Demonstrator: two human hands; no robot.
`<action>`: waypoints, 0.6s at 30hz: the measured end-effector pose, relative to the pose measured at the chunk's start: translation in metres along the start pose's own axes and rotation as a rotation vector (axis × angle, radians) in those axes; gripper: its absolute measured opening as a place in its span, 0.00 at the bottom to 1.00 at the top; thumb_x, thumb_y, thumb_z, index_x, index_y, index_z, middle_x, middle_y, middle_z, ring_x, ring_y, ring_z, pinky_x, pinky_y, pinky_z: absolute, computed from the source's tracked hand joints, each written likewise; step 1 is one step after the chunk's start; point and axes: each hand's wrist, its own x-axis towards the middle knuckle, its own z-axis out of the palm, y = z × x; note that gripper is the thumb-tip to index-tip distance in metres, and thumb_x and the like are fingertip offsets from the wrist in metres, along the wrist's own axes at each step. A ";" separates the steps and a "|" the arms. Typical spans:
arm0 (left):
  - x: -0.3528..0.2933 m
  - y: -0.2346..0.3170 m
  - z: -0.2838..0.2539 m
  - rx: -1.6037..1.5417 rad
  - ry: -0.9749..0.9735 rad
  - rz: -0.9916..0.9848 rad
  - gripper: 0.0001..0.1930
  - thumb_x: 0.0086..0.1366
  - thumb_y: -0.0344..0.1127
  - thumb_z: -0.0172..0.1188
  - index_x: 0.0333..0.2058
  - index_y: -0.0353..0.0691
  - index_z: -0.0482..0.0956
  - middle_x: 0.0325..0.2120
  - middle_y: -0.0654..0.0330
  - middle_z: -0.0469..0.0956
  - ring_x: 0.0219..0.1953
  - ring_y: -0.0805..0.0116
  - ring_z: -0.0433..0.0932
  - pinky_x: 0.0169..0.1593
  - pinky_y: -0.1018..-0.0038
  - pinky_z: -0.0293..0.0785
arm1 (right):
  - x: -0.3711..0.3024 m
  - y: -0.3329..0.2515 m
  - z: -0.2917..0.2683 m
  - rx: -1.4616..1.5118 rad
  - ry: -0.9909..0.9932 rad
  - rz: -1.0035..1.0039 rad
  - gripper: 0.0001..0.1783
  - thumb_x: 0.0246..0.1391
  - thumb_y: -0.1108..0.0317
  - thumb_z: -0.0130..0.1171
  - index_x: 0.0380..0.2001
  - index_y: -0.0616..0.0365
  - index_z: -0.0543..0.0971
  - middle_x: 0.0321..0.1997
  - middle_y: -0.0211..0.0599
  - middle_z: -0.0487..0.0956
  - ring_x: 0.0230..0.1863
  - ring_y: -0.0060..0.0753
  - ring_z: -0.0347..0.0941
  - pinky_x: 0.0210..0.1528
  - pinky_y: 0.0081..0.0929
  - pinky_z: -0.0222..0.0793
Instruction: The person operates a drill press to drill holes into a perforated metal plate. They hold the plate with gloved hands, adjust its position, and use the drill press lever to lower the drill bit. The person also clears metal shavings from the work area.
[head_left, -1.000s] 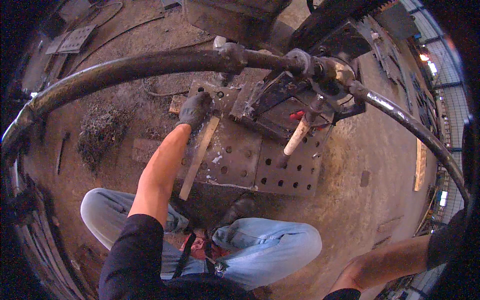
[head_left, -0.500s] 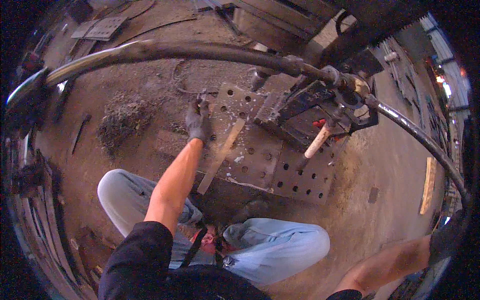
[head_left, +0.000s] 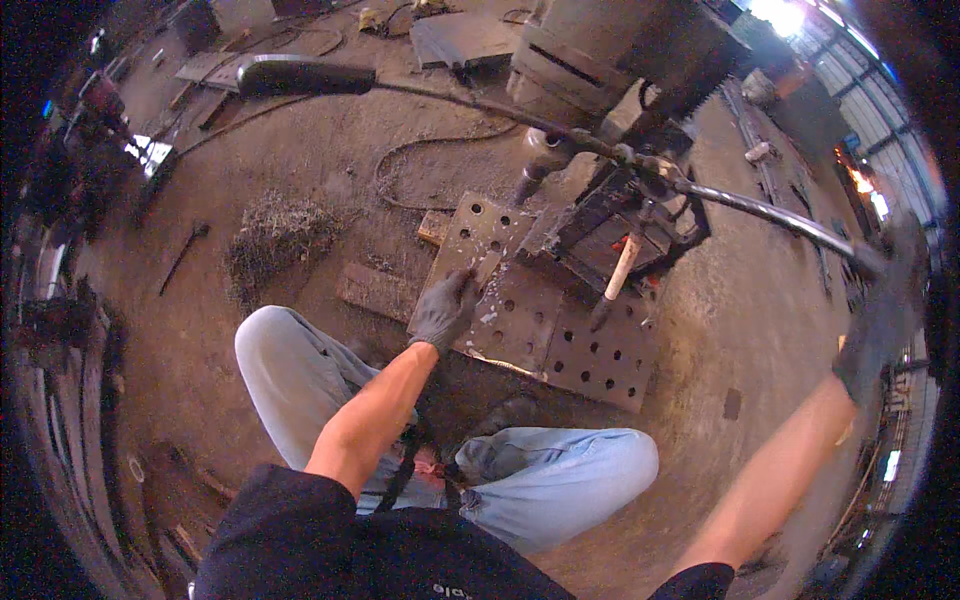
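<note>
My left hand point(head_left: 447, 308), in a dark grey glove, is over a steel plate with drilled holes point(head_left: 520, 345). Its fingers are closed around a narrow flat strip point(head_left: 488, 268) lying on the plate; the hand covers most of the strip. My right hand point(head_left: 885, 300), also gloved and blurred, is at the far right, closed around the end of a long metal lever point(head_left: 770, 212). That lever runs to the hub of a drilling machine point(head_left: 620, 60). The machine's spindle point(head_left: 535, 175) points down beside the plate's far edge. A short light-coloured handle point(head_left: 622, 268) hangs below the hub.
A heap of metal shavings point(head_left: 280, 240) lies on the floor to the left, near a hammer-like tool point(head_left: 183, 255). A flat rusty piece point(head_left: 375, 290) borders the plate. A cable point(head_left: 385, 170) curls behind it. My bent knees point(head_left: 560, 480) are close to the near edge.
My left hand has come from the plate's far left side back onto the strip. The lever has turned, its black grip now farther away, and my right hand has moved up and away from me.
</note>
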 end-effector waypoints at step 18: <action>0.138 0.246 -0.249 -1.418 0.113 0.299 0.28 0.75 0.56 0.42 0.56 0.36 0.71 0.50 0.49 0.76 0.51 0.55 0.77 0.56 0.56 0.74 | -0.085 -0.207 0.227 0.089 -0.719 -0.531 0.21 0.60 0.50 0.57 0.52 0.47 0.75 0.49 0.50 0.81 0.52 0.52 0.78 0.54 0.46 0.73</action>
